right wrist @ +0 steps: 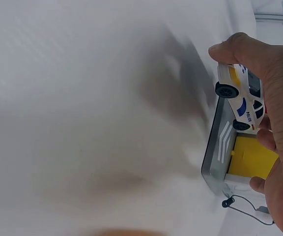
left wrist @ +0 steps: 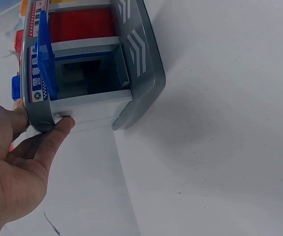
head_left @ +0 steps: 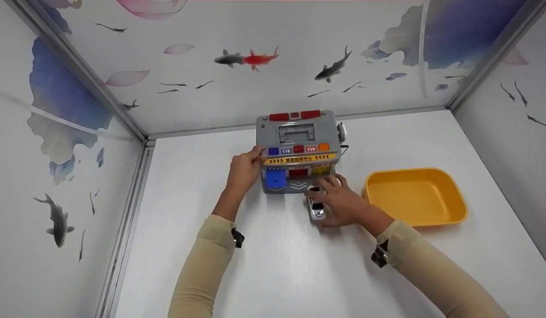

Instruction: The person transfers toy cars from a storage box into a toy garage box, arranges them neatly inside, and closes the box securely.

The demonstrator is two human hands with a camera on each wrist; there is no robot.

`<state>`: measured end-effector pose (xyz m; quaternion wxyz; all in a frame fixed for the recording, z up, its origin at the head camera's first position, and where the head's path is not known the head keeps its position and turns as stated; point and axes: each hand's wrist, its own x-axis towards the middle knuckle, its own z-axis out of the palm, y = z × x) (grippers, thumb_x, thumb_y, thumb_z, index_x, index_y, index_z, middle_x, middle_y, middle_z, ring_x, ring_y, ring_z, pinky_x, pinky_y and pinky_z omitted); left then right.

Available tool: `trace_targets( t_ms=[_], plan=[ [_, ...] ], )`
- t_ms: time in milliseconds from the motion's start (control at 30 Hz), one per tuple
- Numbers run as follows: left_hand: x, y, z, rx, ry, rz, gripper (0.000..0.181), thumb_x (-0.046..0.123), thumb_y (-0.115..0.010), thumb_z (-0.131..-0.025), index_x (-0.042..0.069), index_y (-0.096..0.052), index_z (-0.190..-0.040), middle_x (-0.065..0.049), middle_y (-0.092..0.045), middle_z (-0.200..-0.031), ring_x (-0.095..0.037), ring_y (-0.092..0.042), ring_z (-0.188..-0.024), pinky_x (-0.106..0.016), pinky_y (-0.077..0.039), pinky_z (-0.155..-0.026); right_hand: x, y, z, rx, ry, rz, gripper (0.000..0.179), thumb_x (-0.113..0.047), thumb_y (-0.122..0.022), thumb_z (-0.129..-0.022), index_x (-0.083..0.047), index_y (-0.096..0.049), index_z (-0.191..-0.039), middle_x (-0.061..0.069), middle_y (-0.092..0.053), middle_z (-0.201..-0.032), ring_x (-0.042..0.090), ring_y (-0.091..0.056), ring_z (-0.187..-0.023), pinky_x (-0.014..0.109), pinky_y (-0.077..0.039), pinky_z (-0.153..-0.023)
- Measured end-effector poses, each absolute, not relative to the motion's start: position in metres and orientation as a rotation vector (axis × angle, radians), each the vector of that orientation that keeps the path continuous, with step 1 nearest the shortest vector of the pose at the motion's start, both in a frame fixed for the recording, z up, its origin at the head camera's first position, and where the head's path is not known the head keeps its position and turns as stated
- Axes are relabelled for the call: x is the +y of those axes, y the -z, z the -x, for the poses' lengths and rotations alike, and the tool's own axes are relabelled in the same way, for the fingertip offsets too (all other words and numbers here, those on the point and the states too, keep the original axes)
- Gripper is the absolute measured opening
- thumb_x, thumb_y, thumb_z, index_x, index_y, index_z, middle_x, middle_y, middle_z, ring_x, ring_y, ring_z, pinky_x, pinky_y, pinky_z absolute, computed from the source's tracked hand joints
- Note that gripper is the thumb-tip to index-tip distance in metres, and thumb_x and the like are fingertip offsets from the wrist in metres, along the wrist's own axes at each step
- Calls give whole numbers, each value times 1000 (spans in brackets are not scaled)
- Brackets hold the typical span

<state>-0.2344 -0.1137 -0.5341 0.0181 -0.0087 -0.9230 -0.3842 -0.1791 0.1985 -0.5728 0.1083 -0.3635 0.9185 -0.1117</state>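
Observation:
A grey toy garage [head_left: 269, 131], with red lights and a handle on its roof, stands at the back of the table. My left hand [head_left: 245, 170] grips its front left roof corner, thumb and fingers on either side of the edge. The blue door [left wrist: 45, 59] is swung up, baring a dark compartment; the red door [left wrist: 82, 24] and yellow door [right wrist: 252, 157] are closed. In front of the garage's right part, my right hand [head_left: 341, 203] holds a white toy police car [right wrist: 247, 101] between thumb and fingers, its length pointing toward the garage.
A yellow plastic basin [head_left: 416, 221] sits on the white table [head_left: 273, 274] to the right, beside my right forearm. Printed wall panels [head_left: 299, 92] enclose the table at the back and sides. From the garage's right side hangs a black cord [right wrist: 247, 211].

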Motion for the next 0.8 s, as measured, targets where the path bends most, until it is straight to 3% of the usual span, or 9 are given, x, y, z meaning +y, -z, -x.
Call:
trace_targets(
  t_ms=[400, 800],
  plan=[
    [-115, 535, 235, -2840, 1207, 37, 37, 32, -66, -113, 20, -74, -147, -10, -66, -155, -28, -66, -145, -42, -61, -113, 169, 574, 183, 2670, 298, 1111, 84, -54, -88, -91, -31, -54, -164, 12, -46, -167, 42, -38, -148, 79, -23, -131],
    [-114, 535, 235, -2851, 1194, 40, 37, 33, -65, -113, 20, -74, -147, -10, -65, -156, -27, -64, -147, -43, -58, -118, 148, 578, 185, 2630, 333, 1094, 83, -59, -87, -92, -32, -55, -163, 7, -42, -173, 40, -37, -155, 80, -22, -132]
  ],
)
